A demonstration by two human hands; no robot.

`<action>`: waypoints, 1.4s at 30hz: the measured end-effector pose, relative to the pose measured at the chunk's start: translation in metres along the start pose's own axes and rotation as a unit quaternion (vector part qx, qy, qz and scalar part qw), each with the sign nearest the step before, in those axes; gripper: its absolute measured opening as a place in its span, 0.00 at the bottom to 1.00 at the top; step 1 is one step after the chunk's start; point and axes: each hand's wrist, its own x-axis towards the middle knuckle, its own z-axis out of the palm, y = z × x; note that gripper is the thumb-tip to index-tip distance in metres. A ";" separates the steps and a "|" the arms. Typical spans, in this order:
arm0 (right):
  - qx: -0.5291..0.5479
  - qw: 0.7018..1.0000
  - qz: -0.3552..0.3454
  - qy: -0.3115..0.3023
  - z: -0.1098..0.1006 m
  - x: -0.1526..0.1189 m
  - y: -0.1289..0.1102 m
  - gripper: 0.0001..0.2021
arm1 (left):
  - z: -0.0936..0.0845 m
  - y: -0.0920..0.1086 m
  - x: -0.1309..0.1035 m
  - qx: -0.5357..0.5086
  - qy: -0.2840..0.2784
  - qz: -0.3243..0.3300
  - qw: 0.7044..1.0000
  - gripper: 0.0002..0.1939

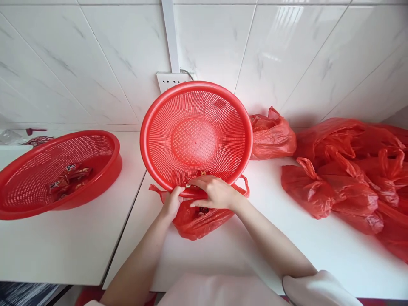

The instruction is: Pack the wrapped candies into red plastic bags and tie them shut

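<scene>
A red mesh plastic basket [195,112] is tilted with its opening towards me, its lower rim over the mouth of a red plastic bag [196,227]. My left hand [173,202] grips that lower rim, thumb on top and fingers hidden underneath. My right hand [213,191] reaches over the rim into the basket, fingers stretched out and thumb apart, touching a few small wrapped packets [203,173] at the bottom edge. Part of these packets is hidden by the hand. Inside the bag, some dark red packets [203,210] show through the opening.
On the left stands another red basket [118,163] with several red packets [70,178] in it. Tied red bags [344,182] are piled on the right, and one red bag [272,136] stands by the wall. A power strip [172,80] sits behind the tilted basket.
</scene>
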 end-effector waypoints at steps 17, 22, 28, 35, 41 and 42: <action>0.529 0.792 0.237 0.194 -0.019 -0.002 0.026 0.15 | -0.010 0.005 0.009 0.023 0.020 0.018 0.999 0.16; 0.539 0.772 0.232 0.245 -0.020 0.000 0.023 0.11 | -0.011 0.002 0.010 0.033 0.020 0.029 0.999 0.16; 0.659 0.681 0.236 0.214 -0.022 0.002 0.023 0.15 | -0.008 0.006 0.008 0.029 0.022 0.038 0.999 0.13; 0.556 0.783 0.196 0.200 -0.022 -0.002 0.018 0.13 | 0.002 0.014 0.002 -0.018 0.008 -0.009 1.000 0.15; 0.489 0.822 0.192 0.220 -0.019 0.000 0.016 0.14 | -0.003 0.014 0.005 -0.006 0.032 0.018 0.999 0.09; 0.466 0.834 0.195 0.223 -0.019 -0.001 0.016 0.15 | -0.004 0.013 0.006 -0.006 0.031 0.019 0.999 0.09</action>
